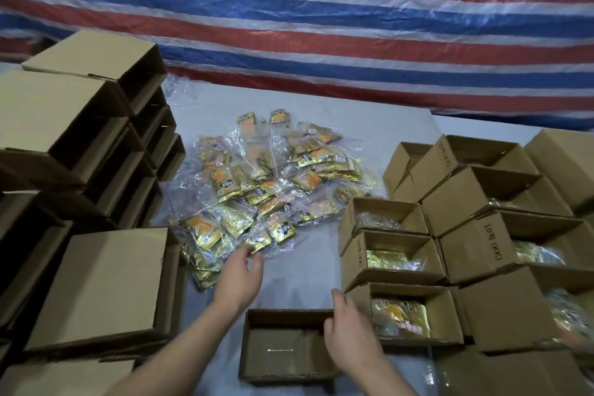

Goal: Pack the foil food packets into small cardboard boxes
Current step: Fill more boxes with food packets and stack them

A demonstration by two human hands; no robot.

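A heap of gold and orange foil food packets [273,190] in clear plastic bags lies on the grey table top. In front of me stands an open small cardboard box [283,347] with nothing inside. My left hand [239,276] reaches to the near edge of the heap, fingers relaxed and just touching a packet there. My right hand [348,331] rests on the right wall of that box, thumb inside and fingers outside.
Stacks of open cardboard boxes [80,170] on their sides rise at the left. Open boxes holding packets [395,264] fill the right side in rows. A red, white and blue striped tarp [321,26] hangs behind. Bare table [305,273] lies between heap and box.
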